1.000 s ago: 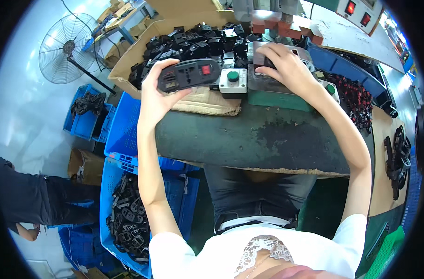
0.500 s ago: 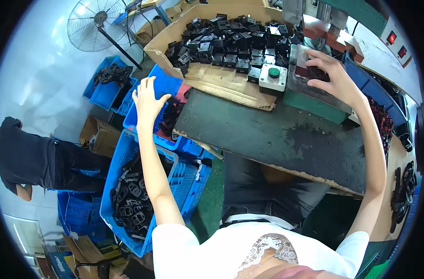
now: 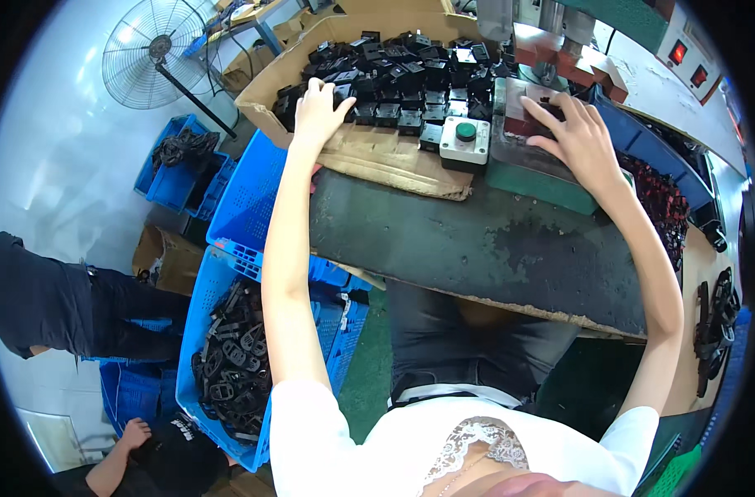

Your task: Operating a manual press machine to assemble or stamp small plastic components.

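The right hand [image 3: 580,145] is at the reddish-brown fixture block [image 3: 520,123] beneath the press head [image 3: 551,54], fingers part-curled and thumb apart from them; I cannot tell whether it grips anything there. If the press head came down with those fingers in place, they could be pinched, and an accidental knock on the green push button [image 3: 466,132] just left of the fixture might be the cause, if that button drives the press. The left hand [image 3: 318,116] is half open over the near left part of the heap of black plastic modules [image 3: 394,79], with no module visibly in its grasp; these lie jumbled in the open carton [image 3: 265,112], so a careless pick could snag a neighbour, or tip one of the loose front ones off the cardboard flap [image 3: 394,166]. The workbench [image 3: 427,219] has a dark green top, scuffed and patchy, its near edge ragged. To the left, a blue crate [image 3: 197,331] holds black plastic frames [image 3: 232,364]; beyond stand a pedestal fan [image 3: 159,50] and a co-worker in dark clothes [image 3: 46,290], and red-and-black parts [image 3: 655,199] lie heaped on the right
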The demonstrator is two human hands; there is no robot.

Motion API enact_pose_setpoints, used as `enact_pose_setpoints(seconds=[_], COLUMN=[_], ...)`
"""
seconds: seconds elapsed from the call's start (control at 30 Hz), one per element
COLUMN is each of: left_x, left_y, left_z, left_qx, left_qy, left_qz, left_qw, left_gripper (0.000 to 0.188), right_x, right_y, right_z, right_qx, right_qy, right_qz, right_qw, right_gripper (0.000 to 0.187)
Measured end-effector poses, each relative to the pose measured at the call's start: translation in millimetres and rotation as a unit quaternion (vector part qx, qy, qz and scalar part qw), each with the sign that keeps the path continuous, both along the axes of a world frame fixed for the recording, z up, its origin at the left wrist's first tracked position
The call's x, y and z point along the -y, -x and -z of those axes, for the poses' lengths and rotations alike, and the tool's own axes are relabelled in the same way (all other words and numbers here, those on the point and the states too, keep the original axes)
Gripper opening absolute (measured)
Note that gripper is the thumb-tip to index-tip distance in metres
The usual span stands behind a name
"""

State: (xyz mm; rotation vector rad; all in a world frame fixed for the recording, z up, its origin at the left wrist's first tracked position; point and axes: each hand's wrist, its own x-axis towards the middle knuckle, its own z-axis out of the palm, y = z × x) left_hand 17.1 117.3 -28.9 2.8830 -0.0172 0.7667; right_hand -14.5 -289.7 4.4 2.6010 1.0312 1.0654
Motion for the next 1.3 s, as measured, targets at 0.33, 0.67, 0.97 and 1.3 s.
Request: enact_pose_setpoints(seconds=[0.33,0.67,0.97,1.3], left_x=[32,26,24,22], left_y=[-25,-11,39,78], left_z=[12,18,34,42], left_qx=[0.008,0.07,0.146,0.027], left_qy=[0.0,0.076,0.054,0.109], left_qz=[-0.069,0.018,0.095,0.009], left_qw=[0.998,0.994,0.983,0.994], left_gripper=[0.038,0.043,0.039,0.042], right_x=[-37,10,95,144], right_y=[-40,-45,30,67], right_z=[-4,-13,-21,1], right_qx=[0.047,-0.189,-0.193,-0.26], right_qy=[0.028,-0.025,-0.105,-0.201], right_qz=[-0.06,-0.008,0.024,0.08], right_qw=[0.997,0.982,0.975,0.941], right_gripper=[0.054,0.046,0.041,0.029])
